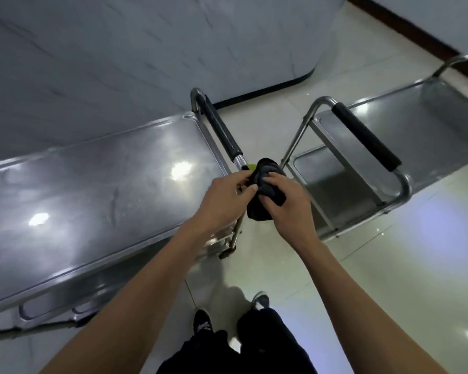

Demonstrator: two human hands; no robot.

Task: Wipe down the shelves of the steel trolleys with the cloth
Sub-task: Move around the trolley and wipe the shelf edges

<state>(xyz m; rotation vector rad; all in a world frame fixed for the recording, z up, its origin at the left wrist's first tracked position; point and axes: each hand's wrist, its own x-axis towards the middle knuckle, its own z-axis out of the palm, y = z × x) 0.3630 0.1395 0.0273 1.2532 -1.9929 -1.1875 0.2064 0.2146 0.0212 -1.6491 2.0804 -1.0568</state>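
While both hands bunch dark cloth [266, 184] in mid-air between two trolleys: left hand [227, 197] pinches its edge, right hand [287, 203] clamps wad. Judgement: fold into flat pad, then sweep left trolley top shelf [92, 190] in overlapping strokes, corners included.

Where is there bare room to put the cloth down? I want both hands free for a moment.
The left trolley's top shelf is bare from rim to handle. The right trolley's shelves look bare too. It is crowded only between the handles, where both hands hold the cloth.
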